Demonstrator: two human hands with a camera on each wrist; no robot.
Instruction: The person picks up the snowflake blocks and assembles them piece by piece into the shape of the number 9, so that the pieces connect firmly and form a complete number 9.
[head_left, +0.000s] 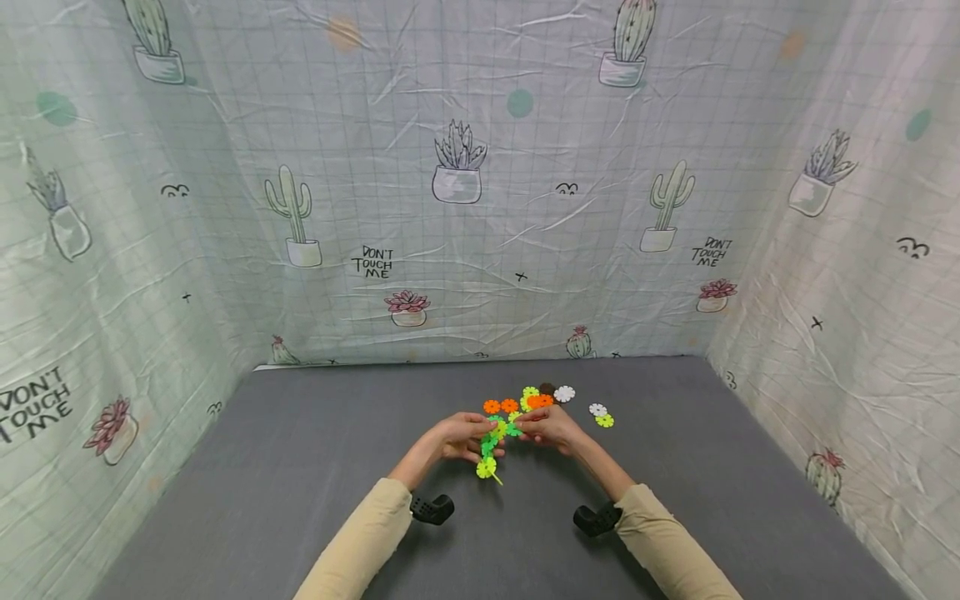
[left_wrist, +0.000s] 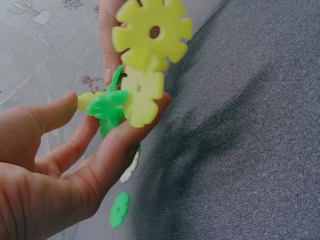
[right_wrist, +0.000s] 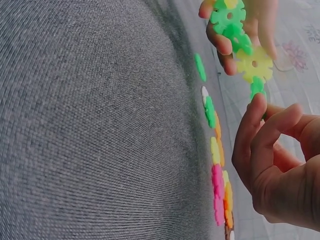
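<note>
a chain of linked flower-shaped discs (left_wrist: 142, 95), yellow and green, is held up in front of the person between both hands. the left hand (head_left: 465, 435) has its grip around the middle of the chain, thumb on one side and fingers on the other, so the discs pass between them; two yellow discs (head_left: 486, 467) stick out of that grip on the side toward the person. the right hand (head_left: 555, 427) is pinching a green disc (right_wrist: 257, 87) between thumb and fingertips at the chain's other end, where it meets a yellow disc (right_wrist: 254, 64); i cannot tell how far the two are slotted together. on the gray tabletop (head_left: 337, 433), just beyond the hands, loose discs lie in a loose cluster: orange ones (head_left: 491, 406), a brown one (head_left: 547, 388), white ones and yellow ones, with pink ones (right_wrist: 218, 182) near the right hand. the curtain (head_left: 480, 275) behind has printed pots (head_left: 457, 185) with cacti and succulents drawn in them.
</note>
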